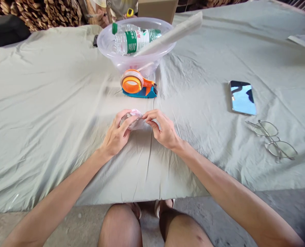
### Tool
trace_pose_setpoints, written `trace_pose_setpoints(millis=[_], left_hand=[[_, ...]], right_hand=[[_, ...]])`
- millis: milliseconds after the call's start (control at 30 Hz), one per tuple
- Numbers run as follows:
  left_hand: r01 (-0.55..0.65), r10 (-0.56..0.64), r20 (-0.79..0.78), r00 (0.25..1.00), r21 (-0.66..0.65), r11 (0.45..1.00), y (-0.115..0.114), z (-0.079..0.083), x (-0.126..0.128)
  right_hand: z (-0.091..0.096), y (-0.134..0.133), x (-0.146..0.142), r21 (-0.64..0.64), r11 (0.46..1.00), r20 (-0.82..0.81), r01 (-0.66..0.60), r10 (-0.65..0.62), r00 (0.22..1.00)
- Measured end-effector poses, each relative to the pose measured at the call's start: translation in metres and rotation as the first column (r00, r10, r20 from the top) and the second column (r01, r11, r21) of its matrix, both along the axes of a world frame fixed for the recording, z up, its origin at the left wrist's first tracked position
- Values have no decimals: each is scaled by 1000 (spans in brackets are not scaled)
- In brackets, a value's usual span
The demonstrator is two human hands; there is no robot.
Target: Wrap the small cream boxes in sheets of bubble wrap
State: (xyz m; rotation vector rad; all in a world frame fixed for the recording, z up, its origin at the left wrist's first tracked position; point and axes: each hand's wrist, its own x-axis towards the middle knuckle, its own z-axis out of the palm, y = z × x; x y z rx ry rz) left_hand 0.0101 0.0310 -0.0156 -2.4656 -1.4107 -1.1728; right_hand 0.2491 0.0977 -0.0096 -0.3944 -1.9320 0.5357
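Note:
A small, crinkled clear plastic packet (135, 122) with a pink-and-white printed patch is between my hands, low over the cloth. My left hand (118, 133) is closed around its left side, fingers curled over the top. With thumb and forefinger, my right hand (162, 128) pinches at the packet's right edge. What lies inside the plastic is too hard to make out. Just beyond my hands stands an orange and blue tape dispenser (146, 92) with a roll of clear tape on it.
Behind the dispenser, a translucent basin (108, 51) holds plastic bottles (132, 41) and a long rolled plastic sheet (178, 31). A phone (243, 97) and eyeglasses (273, 139) lie right on the wrinkled cloth (52, 103). A black case (7, 31) sits far left; another person's hand (102, 18) shows at the back.

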Motion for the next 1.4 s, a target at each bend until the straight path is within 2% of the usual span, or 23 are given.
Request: trace_pose_setpoints(millis=[100, 200, 300, 400, 567, 700, 833, 933, 1133, 1267, 1400], left_hand=[[6, -6, 8, 1000, -11, 1000, 1, 2, 0], [34, -33, 33, 999, -27, 999, 0, 6, 2], [70, -63, 67, 996, -110, 991, -2, 10, 4], [112, -98, 88, 991, -170, 979, -3, 9, 5], [71, -58, 86, 995, -156, 985, 3, 3, 0], [117, -95, 129, 987, -175, 978, 7, 2, -3], [143, -111, 200, 974, -152, 978, 9, 3, -2], [146, -104, 223, 969, -181, 972, 10, 3, -3], [178, -86, 302, 949, -290, 940, 11, 7, -6], [218, -64, 402, 914, -352, 910, 11, 9, -6], [278, -15, 509, 861, -446, 851, 12, 6, -9]], right_hand=[[0, -2, -1, 28, 999, -14, 25, -25, 1000], [-2, -3, -1, -6, 1000, 24, 22, -22, 999], [-4, -3, -1, -43, 999, 49, 28, -25, 998], [-4, -3, -2, -15, 999, 21, 38, -38, 999], [-3, -3, -4, 41, 999, 15, 14, -14, 1000], [-2, -5, -4, 30, 999, -4, 33, -33, 999], [-2, -5, -5, 90, 994, -9, 60, -59, 998], [-2, -5, -5, 92, 994, -18, 66, -64, 998], [-1, -5, -3, 32, 997, -22, 71, -70, 997], [-2, -6, -4, 55, 994, -9, 97, -96, 995], [-1, -7, -5, 113, 988, -34, 103, -100, 994]])
